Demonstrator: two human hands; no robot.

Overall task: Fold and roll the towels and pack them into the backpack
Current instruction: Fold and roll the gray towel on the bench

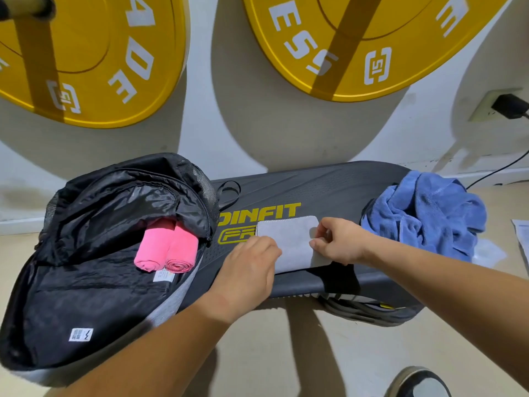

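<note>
A folded grey towel [292, 242] lies on the black bench [337, 190] in the middle. My left hand [249, 270] rests on its near left edge, fingers curled on the cloth. My right hand [337, 242] pinches its right edge between thumb and fingers. The black backpack [94, 267] lies unzipped on the left, lining up. Two rolled pink towels [166, 247] sit side by side inside it, partly under the top flap. A crumpled blue towel [426, 213] is heaped at the bench's right end.
Two yellow weight plates [94, 58] [357, 41] lean on the white wall behind the bench. A wall socket with a black charger [509, 106] and cable is at the right. White papers [521, 242] lie on the floor at far right. A shoe [418, 382] shows bottom right.
</note>
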